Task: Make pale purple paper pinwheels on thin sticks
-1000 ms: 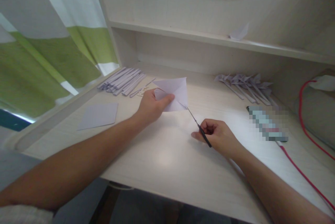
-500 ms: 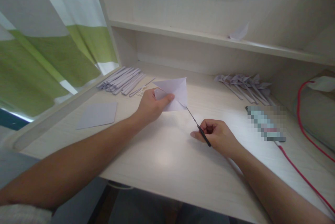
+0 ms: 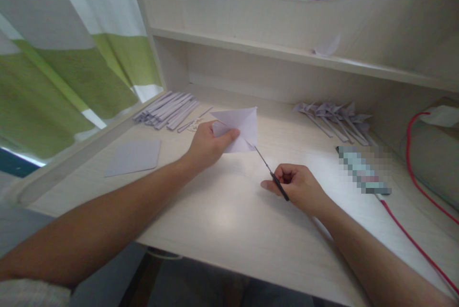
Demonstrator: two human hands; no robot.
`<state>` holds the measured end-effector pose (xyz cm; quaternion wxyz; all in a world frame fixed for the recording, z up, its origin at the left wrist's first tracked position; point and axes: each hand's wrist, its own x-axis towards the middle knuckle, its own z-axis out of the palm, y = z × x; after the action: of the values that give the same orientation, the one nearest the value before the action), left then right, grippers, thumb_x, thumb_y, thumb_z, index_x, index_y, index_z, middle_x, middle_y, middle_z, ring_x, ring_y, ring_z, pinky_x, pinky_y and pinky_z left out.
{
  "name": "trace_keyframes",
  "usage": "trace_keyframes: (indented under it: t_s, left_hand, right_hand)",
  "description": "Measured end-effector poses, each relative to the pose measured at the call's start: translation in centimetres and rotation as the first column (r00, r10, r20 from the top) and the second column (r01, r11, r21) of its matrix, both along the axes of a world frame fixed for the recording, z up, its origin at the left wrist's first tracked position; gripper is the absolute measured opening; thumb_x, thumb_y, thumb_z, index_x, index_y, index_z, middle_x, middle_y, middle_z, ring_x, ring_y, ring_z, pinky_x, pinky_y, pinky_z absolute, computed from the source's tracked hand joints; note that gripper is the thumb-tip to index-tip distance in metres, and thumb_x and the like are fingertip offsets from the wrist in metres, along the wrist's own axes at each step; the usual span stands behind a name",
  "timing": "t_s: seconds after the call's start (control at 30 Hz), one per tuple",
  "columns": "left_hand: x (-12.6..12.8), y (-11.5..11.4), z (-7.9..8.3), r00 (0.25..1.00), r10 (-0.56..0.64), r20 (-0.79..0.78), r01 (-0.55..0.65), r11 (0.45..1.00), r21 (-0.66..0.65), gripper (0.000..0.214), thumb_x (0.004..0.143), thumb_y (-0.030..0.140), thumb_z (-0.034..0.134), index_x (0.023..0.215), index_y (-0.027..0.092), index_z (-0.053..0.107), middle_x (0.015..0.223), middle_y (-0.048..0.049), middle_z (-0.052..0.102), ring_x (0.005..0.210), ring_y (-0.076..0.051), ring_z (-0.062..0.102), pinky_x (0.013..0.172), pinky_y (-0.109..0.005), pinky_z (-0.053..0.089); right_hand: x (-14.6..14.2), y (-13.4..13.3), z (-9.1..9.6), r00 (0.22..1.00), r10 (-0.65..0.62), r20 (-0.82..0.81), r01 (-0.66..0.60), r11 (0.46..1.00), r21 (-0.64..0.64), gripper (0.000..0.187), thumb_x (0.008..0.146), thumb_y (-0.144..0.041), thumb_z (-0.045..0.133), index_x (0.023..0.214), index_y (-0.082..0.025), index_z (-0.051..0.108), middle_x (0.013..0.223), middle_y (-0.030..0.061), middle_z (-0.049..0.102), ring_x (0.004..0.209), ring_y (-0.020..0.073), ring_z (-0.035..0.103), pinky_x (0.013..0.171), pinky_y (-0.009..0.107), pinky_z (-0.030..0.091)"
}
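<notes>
My left hand [image 3: 211,143] pinches a white square of paper [image 3: 245,123] between thumb and fingers, holding it above the desk. Slits run in from the paper's corners toward its middle. Black-handled scissors [image 3: 279,186] are in my right hand [image 3: 299,185], its fingers curled through the handles. The blade tips meet the paper's lower right corner, and the blades look nearly closed. A stack of white square paper [image 3: 134,156] lies on the desk left of my left forearm.
Rolled paper sticks [image 3: 167,110] are piled at the back left. Several paper pinwheels on sticks [image 3: 335,118] lie at the back right. A phone [image 3: 364,170] with a red cable [image 3: 412,245] rests at the right. A paper piece [image 3: 328,48] sits on the shelf [image 3: 265,49].
Almost nothing differs. The paper and the scissors stay in the same place, with the blade tips still at the corner; the view has shifted very slightly.
</notes>
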<state>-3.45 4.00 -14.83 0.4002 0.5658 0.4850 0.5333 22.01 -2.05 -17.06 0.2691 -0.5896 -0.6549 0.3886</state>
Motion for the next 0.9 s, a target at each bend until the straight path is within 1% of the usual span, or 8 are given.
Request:
trace_keyframes:
  t_s: [0.23,0.4,0.7,0.8,0.9]
  left_hand:
    - [-0.07,0.16,-0.30,1.000,-0.018,0.011,0.017,1.000,0.024,0.034,0.076,0.044,0.082,0.090,0.013,0.080,0.086,-0.0083,0.080,0.073,-0.020,0.070,0.061,-0.026,0.051]
    - [-0.08,0.35,-0.52,1.000,-0.012,0.011,0.012,1.000,0.023,0.034,0.075,0.045,0.081,0.088,0.014,0.079,0.085,-0.0069,0.079,0.071,-0.019,0.069,0.060,-0.026,0.051]
    - [0.00,0.03,-0.09,1.000,0.008,-0.008,-0.008,1.000,0.004,0.032,0.075,0.044,0.081,0.087,0.015,0.079,0.085,-0.0064,0.079,0.074,-0.020,0.070,0.062,-0.027,0.052]
    - [0.00,0.00,-0.09,1.000,0.009,0.018,-0.009,1.000,0.000,0.032,0.074,0.044,0.082,0.087,0.014,0.078,0.084,-0.0067,0.079,0.072,-0.020,0.069,0.062,-0.027,0.052]
    - [-0.16,0.39,-0.19,0.999,0.020,0.033,-0.020,1.000,0.005,0.031,0.073,0.043,0.083,0.084,0.014,0.078,0.082,-0.0070,0.078,0.070,-0.019,0.068,0.060,-0.026,0.051]
  right_hand:
    - [-0.18,-0.10,0.33,1.000,-0.009,-0.004,0.009,1.000,-0.016,0.048,0.071,-0.054,0.087,0.061,-0.022,0.053,0.055,-0.0053,0.045,0.053,0.0108,0.035,0.049,0.027,0.023]
    - [-0.04,-0.13,0.29,1.000,0.000,-0.012,-0.001,1.000,-0.013,0.049,0.071,-0.054,0.087,0.061,-0.022,0.052,0.056,-0.0057,0.045,0.053,0.0107,0.034,0.050,0.027,0.023]
    - [-0.12,-0.01,0.11,1.000,0.004,0.006,-0.004,1.000,0.016,0.051,0.071,-0.056,0.088,0.059,-0.023,0.050,0.054,-0.0063,0.042,0.053,0.0110,0.032,0.050,0.028,0.023]
    - [0.08,0.06,-0.02,1.000,0.012,-0.010,-0.012,1.000,-0.011,0.051,0.071,-0.055,0.088,0.061,-0.023,0.051,0.054,-0.0062,0.045,0.053,0.0111,0.035,0.050,0.028,0.023]
    - [0.79,0.41,0.13,0.999,0.027,0.040,-0.026,0.999,-0.020,0.048,0.070,-0.053,0.090,0.063,-0.022,0.053,0.057,-0.0058,0.048,0.054,0.0114,0.038,0.051,0.028,0.026]
